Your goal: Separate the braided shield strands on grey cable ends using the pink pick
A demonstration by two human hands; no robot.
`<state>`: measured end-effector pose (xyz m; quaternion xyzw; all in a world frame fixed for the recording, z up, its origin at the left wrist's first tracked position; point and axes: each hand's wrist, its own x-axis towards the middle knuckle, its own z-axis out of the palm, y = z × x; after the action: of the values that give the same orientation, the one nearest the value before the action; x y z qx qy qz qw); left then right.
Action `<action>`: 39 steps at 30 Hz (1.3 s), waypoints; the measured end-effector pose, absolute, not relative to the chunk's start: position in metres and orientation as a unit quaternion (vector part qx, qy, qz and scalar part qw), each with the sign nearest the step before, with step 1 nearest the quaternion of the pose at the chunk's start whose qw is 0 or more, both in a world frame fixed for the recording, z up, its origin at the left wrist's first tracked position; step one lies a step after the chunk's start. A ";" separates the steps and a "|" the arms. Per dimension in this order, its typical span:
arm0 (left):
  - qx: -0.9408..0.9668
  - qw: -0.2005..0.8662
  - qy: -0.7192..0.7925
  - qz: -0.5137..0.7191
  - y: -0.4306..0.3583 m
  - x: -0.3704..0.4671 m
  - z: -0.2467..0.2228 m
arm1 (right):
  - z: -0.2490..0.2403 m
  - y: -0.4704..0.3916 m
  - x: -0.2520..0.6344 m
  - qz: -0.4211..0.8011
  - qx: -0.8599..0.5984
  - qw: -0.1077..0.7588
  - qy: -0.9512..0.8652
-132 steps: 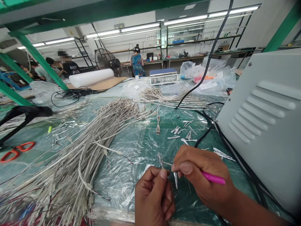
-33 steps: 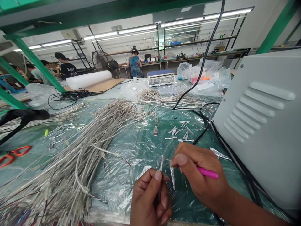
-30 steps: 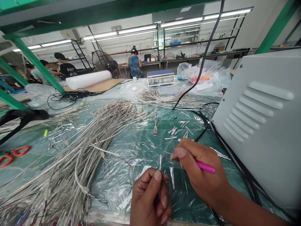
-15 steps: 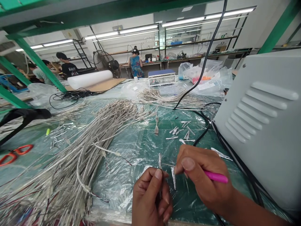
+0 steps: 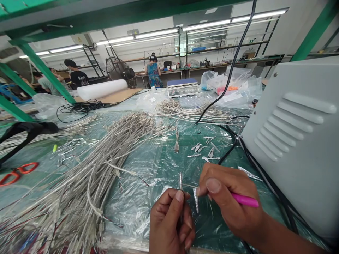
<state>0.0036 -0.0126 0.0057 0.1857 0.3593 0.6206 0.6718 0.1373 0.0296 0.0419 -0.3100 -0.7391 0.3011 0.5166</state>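
Note:
My left hand (image 5: 172,220) is closed in a pinch, thumb against forefinger, near the front edge of the bench. A narrow piece of silver foil (image 5: 180,180) stands up from between its fingertips; what lies inside the fist is hidden. To the right, my right hand (image 5: 229,197) is closed around a pink-handled tool (image 5: 245,200). A thin metal shaft (image 5: 190,186) reaches from its fingers toward the foil; I cannot tell whether they touch. Another foil strip (image 5: 196,203) shows just below the right fingertips. Several loose foil scraps (image 5: 196,147) lie beyond that hand.
A large bundle of pale cables (image 5: 106,155) spreads over the left side, with orange-handled scissors (image 5: 18,173) farther left. One USB plug (image 5: 176,146) lies ahead. A grey metal housing (image 5: 296,141) and black cords (image 5: 265,176) bound the right. A scale (image 5: 182,88) stands behind.

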 end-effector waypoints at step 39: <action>0.172 0.655 0.374 0.633 -0.013 0.006 0.005 | 0.043 0.031 0.135 0.275 -0.279 0.512 -0.764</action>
<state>0.0063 -0.0127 0.0055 0.1725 0.3739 0.6331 0.6555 0.1346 0.0305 0.0430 -0.2795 -0.7643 0.2749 0.5121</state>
